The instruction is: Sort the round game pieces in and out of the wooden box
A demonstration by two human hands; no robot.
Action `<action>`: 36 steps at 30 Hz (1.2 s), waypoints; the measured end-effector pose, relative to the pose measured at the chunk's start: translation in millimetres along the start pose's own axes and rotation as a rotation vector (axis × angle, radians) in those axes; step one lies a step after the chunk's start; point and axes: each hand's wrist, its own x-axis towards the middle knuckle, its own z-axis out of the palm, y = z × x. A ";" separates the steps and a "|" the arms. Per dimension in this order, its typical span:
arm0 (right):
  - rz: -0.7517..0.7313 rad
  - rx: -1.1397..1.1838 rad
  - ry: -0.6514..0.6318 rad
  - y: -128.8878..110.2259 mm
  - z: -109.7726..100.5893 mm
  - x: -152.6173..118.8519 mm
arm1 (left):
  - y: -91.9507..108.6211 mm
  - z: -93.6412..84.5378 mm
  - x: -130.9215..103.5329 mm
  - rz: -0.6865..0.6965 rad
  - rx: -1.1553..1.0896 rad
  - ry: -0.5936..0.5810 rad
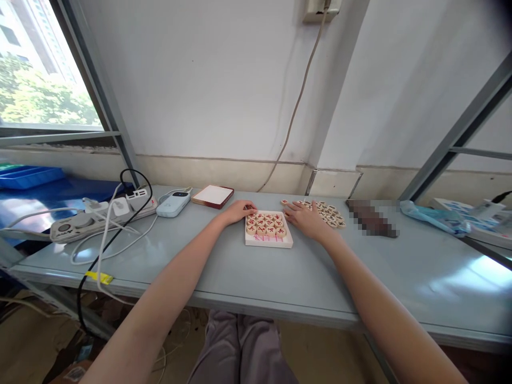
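Note:
A shallow white box (269,244) sits on the table in front of me. Rows of round wooden Chinese chess pieces (261,230) with red characters lie inside it, and its near strip bears pink markings. At the box's far left corner rests my left hand (236,212), its fingers loosely bent and apart over the edge. My right hand (306,218) lies palm down by the far right corner, fingers spread, between the box and a heap of loose chess pieces (331,216) with dark characters. One red-marked piece (284,202) lies just beyond its fingertips. Anything under the right palm is hidden.
Left of the box lie a box lid (213,196), a light-blue power bank (173,204) and a power strip (72,226) with tangled cables. A blurred brown object (372,218) and a blue plastic bag (434,217) lie to the right. The table's front edge (272,309) runs before my knees.

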 end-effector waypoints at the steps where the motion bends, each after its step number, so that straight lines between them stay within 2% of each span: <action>1: -0.016 -0.004 0.013 -0.6 -5.7 -2.4 | -0.2 -0.1 0.2 0.003 0.004 -0.001; 3: -0.009 0.011 0.025 -0.3 -17.9 -6.0 | -0.1 -0.4 0.1 0.004 0.009 -0.006; 5: 0.058 0.063 0.043 2.2 -29.2 -7.6 | 1.1 -0.9 -0.4 -0.004 0.009 -0.010; 7: 0.144 0.185 0.089 4.1 -38.8 -7.8 | 3.5 -1.5 -1.3 -0.007 0.015 -0.014; 9: 0.164 0.386 0.113 0.9 -47.0 -7.5 | 5.9 -2.1 -2.1 -0.007 0.030 -0.017; 12: 0.011 0.644 0.004 -18.7 -56.2 -7.3 | 8.1 -3.0 -2.5 0.004 0.052 -0.012; 15: -0.212 0.730 -0.134 -46.3 -58.9 -7.1 | 8.3 -3.7 -2.3 0.019 0.060 -0.012; 18: -0.252 0.783 -0.069 -62.6 -55.9 -6.3 | 8.1 -4.3 -2.1 0.033 0.067 -0.011; 21: -0.232 0.776 -0.031 -64.9 -53.5 -5.9 | 8.5 -4.6 -2.2 0.039 0.070 -0.015; 28: -0.334 0.736 0.001 -71.3 -57.4 -6.9 | 8.5 -3.8 -2.4 0.026 0.075 -0.015; 31: -0.226 0.734 0.050 -63.5 -51.5 -3.0 | 6.3 -3.2 -1.9 0.029 0.070 -0.014; 33: -0.056 0.670 0.131 -51.9 -41.3 1.1 | 4.5 -2.5 -1.6 0.033 0.062 -0.015; 36: 0.197 0.448 0.255 -34.0 -20.6 6.2 | 2.3 -1.2 -1.0 0.029 0.042 -0.009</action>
